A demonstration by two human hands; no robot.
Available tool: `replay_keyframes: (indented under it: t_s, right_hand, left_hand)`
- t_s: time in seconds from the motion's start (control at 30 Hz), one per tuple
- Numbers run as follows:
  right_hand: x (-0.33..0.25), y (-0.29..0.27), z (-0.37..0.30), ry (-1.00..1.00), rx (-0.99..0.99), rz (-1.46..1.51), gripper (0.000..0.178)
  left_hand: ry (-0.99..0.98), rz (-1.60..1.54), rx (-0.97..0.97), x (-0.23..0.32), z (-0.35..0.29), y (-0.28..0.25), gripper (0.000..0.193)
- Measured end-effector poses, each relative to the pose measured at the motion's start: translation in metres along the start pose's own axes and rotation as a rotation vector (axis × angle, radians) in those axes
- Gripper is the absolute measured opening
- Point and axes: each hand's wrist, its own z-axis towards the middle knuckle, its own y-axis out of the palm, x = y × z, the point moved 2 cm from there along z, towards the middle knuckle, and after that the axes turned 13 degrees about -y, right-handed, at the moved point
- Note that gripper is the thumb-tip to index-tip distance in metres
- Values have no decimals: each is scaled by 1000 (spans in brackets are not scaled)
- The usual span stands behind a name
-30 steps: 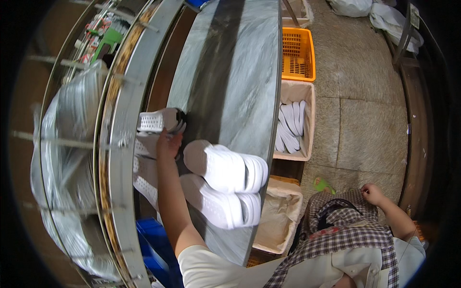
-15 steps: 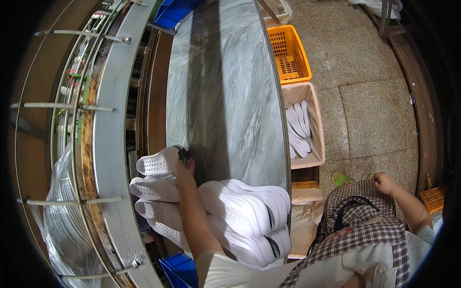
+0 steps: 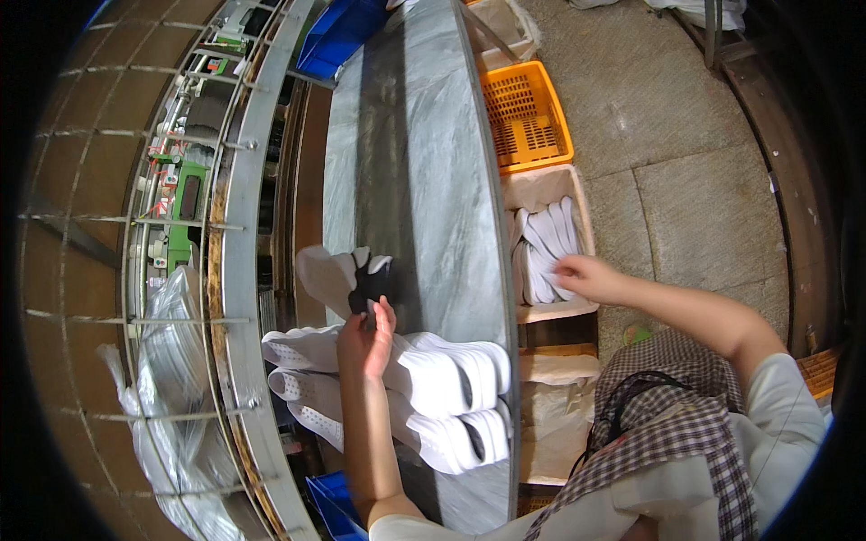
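My left hand (image 3: 372, 335) is over the near part of the grey table, palm turned up and fingers stretched out. Just beyond its fingertips lies a white shoe (image 3: 327, 278) with a black part, blurred by motion; whether a finger still touches it is unclear. Beneath and beside my left forearm, white shoes (image 3: 442, 374) with small holes lie stacked in rows, a dark stripe showing between some. On the other side, my right hand (image 3: 582, 278) reaches over a pale bin (image 3: 588, 225) of long white shoe pieces (image 3: 550, 230). Its fingertips are smeared against the white pieces.
The grey table (image 3: 433, 198) runs away from me. An orange crate (image 3: 492, 149) stands beyond the pale bin. Blue bins (image 3: 343, 41) sit at the table's far and near ends. A metal frame with wire mesh (image 3: 230, 225) edges the left side.
My right hand has moved from my apron to the pale bin. My left hand has opened from its hold on the white shoe, which has shifted away from me.
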Motion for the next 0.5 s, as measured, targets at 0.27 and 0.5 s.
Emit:
replay_keyframes:
  t_s: [0.27,0.5]
  right_hand:
    - [-119,31,61,401,-56,1567,87]
    - [-125,-51,-44,202,-71,1523,50]
  left_hand:
    - [53,703,-52,-203,-51,-2,38]
    - [-41,1007,-29,-324,-77,-31,64]
